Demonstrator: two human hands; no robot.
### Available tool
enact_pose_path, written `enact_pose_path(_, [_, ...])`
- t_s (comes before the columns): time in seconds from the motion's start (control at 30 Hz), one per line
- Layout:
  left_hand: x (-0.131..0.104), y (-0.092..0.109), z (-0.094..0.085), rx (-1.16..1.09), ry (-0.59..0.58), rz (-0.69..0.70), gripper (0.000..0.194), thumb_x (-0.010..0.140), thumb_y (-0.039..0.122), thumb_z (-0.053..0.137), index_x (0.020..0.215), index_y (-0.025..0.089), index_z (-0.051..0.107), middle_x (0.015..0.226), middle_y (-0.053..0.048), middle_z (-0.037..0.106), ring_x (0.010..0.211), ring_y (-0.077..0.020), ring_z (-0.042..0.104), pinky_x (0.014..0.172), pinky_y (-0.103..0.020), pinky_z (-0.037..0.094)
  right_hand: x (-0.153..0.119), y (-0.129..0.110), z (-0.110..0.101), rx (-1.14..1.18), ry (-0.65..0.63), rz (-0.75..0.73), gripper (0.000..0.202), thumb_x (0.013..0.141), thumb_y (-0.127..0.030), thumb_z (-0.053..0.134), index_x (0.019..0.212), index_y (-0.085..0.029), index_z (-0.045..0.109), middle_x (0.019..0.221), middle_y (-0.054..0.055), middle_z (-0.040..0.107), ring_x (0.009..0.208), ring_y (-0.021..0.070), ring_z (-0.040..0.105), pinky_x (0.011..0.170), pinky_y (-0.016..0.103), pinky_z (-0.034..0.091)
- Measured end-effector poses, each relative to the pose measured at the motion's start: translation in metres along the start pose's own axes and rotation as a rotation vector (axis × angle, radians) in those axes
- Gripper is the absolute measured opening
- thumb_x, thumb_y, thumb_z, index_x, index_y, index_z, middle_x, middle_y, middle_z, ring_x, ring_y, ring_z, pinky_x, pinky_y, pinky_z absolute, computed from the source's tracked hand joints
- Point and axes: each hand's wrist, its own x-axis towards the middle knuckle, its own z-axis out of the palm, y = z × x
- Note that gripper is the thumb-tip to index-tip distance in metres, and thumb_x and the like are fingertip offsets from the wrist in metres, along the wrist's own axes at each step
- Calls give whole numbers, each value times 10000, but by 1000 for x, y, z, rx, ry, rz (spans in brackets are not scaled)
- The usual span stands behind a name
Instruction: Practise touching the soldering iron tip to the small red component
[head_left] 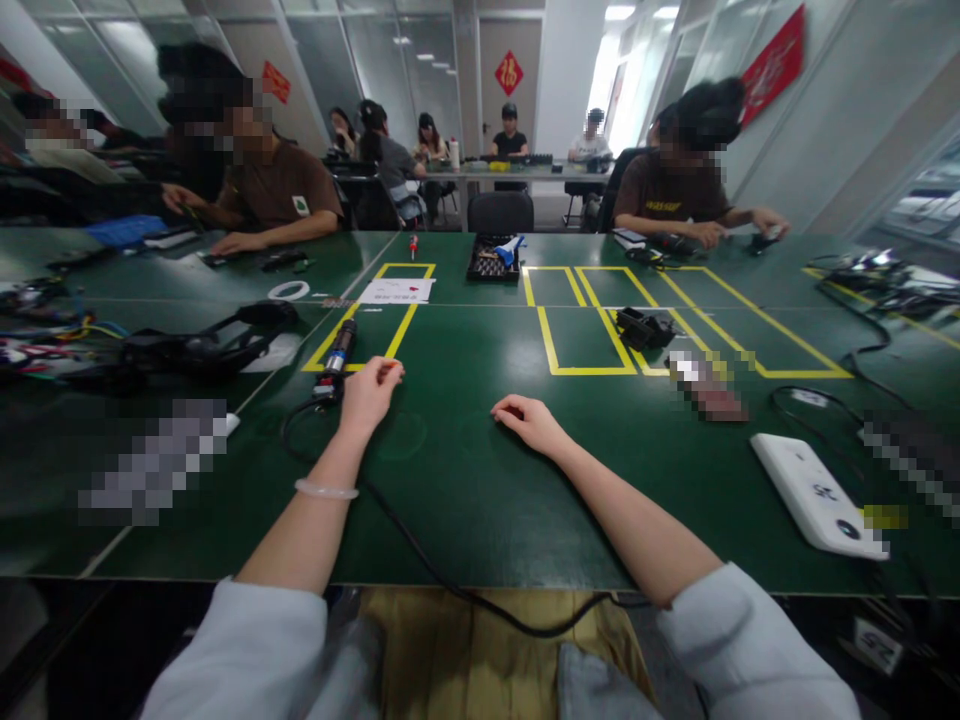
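Observation:
My left hand [367, 395] is just above the green tabletop [450, 500], its fingertips pinched together. A tiny orange spot shows at the fingertips, too small to name. Right beside this hand lies a dark cylindrical tool [341, 352] with a silver band, and a black cable [409, 545] runs from near it to the table's front edge. My right hand [534, 424] is apart from the left, over the middle of the table. Its fingers are curled in with thumb and forefinger together; whatever they may hold is hidden.
Yellow tape outlines [592, 371] mark the table. A black tray [493, 262], a screwdriver [413, 246], a paper sheet [396, 290] and a black bracket-like part [643, 328] lie farther off. A white power bank [814, 495] is at right. Two co-workers sit opposite.

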Motion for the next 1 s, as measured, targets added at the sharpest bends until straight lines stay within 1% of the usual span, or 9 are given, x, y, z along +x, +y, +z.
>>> enact_pose_path(0.17, [-20, 59, 47, -322, -436, 115, 400, 843, 411, 542, 1129, 158, 663, 1040, -87, 693, 821, -176, 636, 726, -294, 497, 0, 1, 1, 35, 3, -4, 163, 865, -223, 547, 963, -172, 667, 802, 11, 676, 669, 121, 569, 668, 243, 441])
enact_pose_path(0.23, [-28, 74, 61, -393, -574, 117, 423, 828, 380, 564, 1177, 154, 642, 1016, -84, 690, 804, -170, 620, 691, -283, 483, -1, 2, 1, 88, 12, -16, 236, 850, -202, 545, 1072, -177, 622, 803, -2, 660, 654, 112, 561, 669, 238, 449])
enact_pose_path(0.3, [-35, 82, 70, -458, -650, 107, 468, 815, 347, 580, 1231, 135, 597, 940, -67, 680, 754, -151, 599, 668, -271, 467, -1, 1, 1, 122, 17, -40, 329, 831, -193, 563, 1160, -183, 570, 806, -12, 638, 645, 106, 553, 662, 231, 454])
enact_pose_path(0.4, [-41, 83, 76, -510, -681, 110, 492, 810, 314, 585, 1263, 124, 550, 888, -42, 652, 718, -128, 577, 674, -262, 455, -2, -1, 1, 92, 11, -73, 281, 820, -201, 589, 1100, -187, 572, 769, -23, 606, 631, 106, 541, 646, 228, 450])
enact_pose_path(0.5, [-44, 80, 76, -524, -687, 105, 484, 826, 316, 571, 1278, 149, 525, 936, -47, 656, 767, -138, 599, 724, -280, 469, -3, -1, 1, 45, 8, -73, 145, 827, -216, 591, 968, -189, 575, 744, -23, 602, 631, 111, 541, 637, 232, 447])
enact_pose_path(0.57, [-45, 79, 75, -525, -681, 98, 474, 834, 313, 563, 1280, 161, 515, 977, -59, 666, 821, -155, 622, 773, -303, 481, -3, 0, 2, 41, 10, -66, 126, 827, -229, 598, 942, -187, 568, 758, -17, 612, 638, 113, 546, 633, 232, 447])
enact_pose_path(0.73, [-47, 79, 71, -486, -628, 149, 398, 837, 271, 544, 1225, 181, 532, 1049, -73, 670, 937, -175, 640, 867, -328, 488, -2, 2, 1, 68, 32, -29, 137, 825, -274, 623, 911, -180, 573, 746, -14, 613, 627, 111, 544, 603, 222, 433])
enact_pose_path(0.9, [-52, 82, 67, -370, -580, 257, 360, 844, 264, 541, 1195, 185, 533, 1007, -53, 660, 810, -140, 623, 757, -277, 499, -2, 3, 0, 111, 39, 42, 211, 852, -370, 615, 895, -164, 594, 697, -15, 609, 593, 108, 525, 567, 213, 397])
enact_pose_path(1.0, [-54, 84, 67, -351, -553, 301, 288, 862, 293, 543, 1134, 198, 539, 961, -32, 667, 810, -140, 629, 770, -272, 497, -1, 6, -1, 89, 14, 41, 272, 913, -410, 531, 831, -164, 611, 680, -7, 628, 596, 109, 526, 583, 218, 390])
